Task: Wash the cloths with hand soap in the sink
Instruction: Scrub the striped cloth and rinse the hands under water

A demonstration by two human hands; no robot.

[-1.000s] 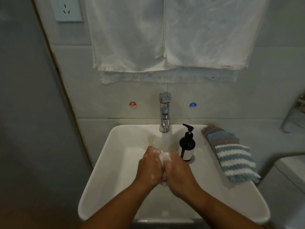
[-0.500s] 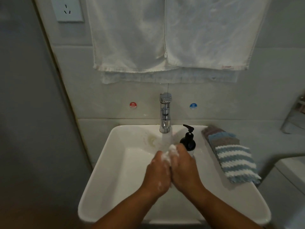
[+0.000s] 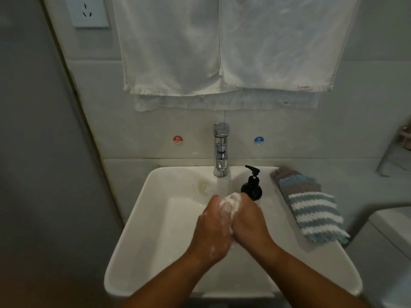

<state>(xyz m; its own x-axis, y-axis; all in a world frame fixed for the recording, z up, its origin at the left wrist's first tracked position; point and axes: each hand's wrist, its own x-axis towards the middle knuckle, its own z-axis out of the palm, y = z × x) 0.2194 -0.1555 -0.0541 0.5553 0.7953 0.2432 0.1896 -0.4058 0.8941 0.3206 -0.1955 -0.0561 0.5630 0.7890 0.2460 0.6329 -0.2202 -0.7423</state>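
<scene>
Glossy white sink (image 3: 142,221); chrome tap (image 3: 220,150); knitted cloths (image 3: 311,210).

The light is dim over a pale tiled wall (image 3: 144,125). A white socket (image 3: 91,11) sits high on the left. A red sticker (image 3: 177,139) and a blue sticker (image 3: 258,140) are stuck above the back edge of the sink (image 3: 138,218). A grey panel (image 3: 33,152) stands at the left.

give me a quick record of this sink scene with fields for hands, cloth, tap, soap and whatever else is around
left hand: grips soapy white cloth over the sink
right hand: grips the same cloth beside left hand
tap: running, stream falling behind the hands
soap bottle: black pump, upright behind right hand
striped cloths: folded pile at sink's right edge
towels: white, hung on wall above
</scene>
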